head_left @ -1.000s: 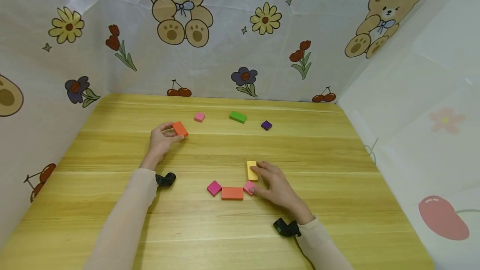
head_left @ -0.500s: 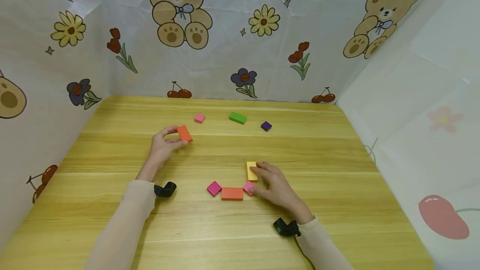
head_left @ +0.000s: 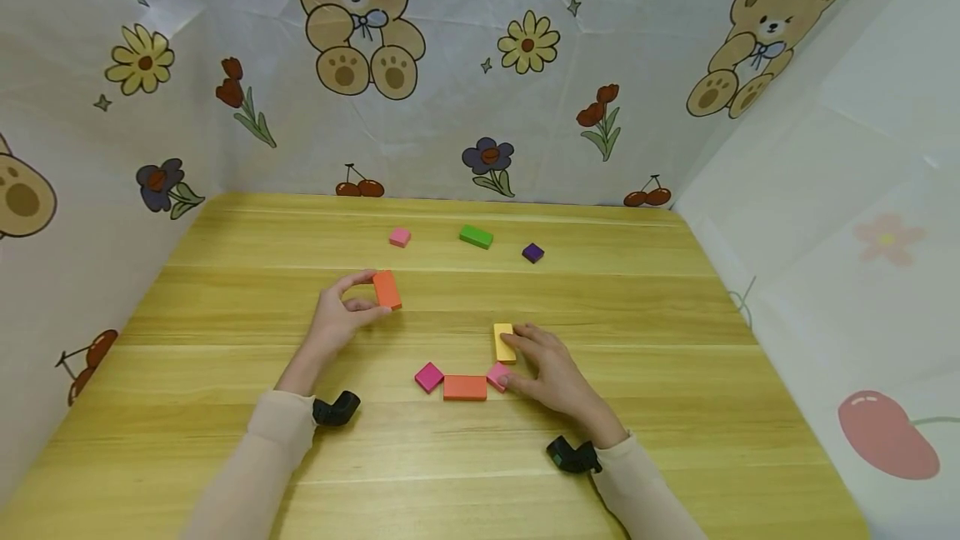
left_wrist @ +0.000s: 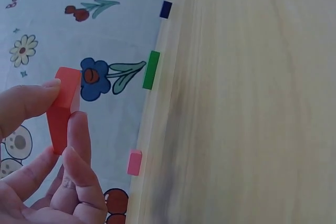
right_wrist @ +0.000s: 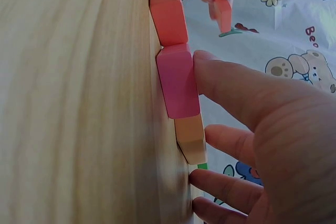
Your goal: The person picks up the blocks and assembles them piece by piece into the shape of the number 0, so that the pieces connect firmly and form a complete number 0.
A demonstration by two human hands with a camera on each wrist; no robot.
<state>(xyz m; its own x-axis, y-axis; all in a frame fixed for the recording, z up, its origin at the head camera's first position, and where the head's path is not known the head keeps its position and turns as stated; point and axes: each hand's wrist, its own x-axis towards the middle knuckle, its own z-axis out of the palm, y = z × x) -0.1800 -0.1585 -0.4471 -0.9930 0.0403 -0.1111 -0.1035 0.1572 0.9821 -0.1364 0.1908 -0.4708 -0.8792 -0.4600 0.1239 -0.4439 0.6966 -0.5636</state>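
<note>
Above the table, my left hand (head_left: 341, 319) pinches an orange rectangular block (head_left: 387, 290) between thumb and fingers; the left wrist view shows the thumb on one edge of this block (left_wrist: 64, 106). My right hand (head_left: 551, 369) rests at a row of blocks. Its thumb touches a pink square block (head_left: 498, 376), and its index finger lies on a yellow rectangular block (head_left: 504, 343) just beyond. Left of the pink block lies a red-orange rectangular block (head_left: 465, 387), with a magenta square block (head_left: 429, 377) at its other end. The two square blocks sit turned at an angle.
Toward the back of the wooden table (head_left: 637, 307) lie a small pink block (head_left: 400, 237), a green rectangular block (head_left: 476, 237) and a dark purple block (head_left: 533, 252). A patterned cloth (head_left: 442, 107) hangs behind the table's far edge.
My left hand has moved right and toward me with the orange block, nearer to the row. The right hand and the blocks on the table stay where they were.
</note>
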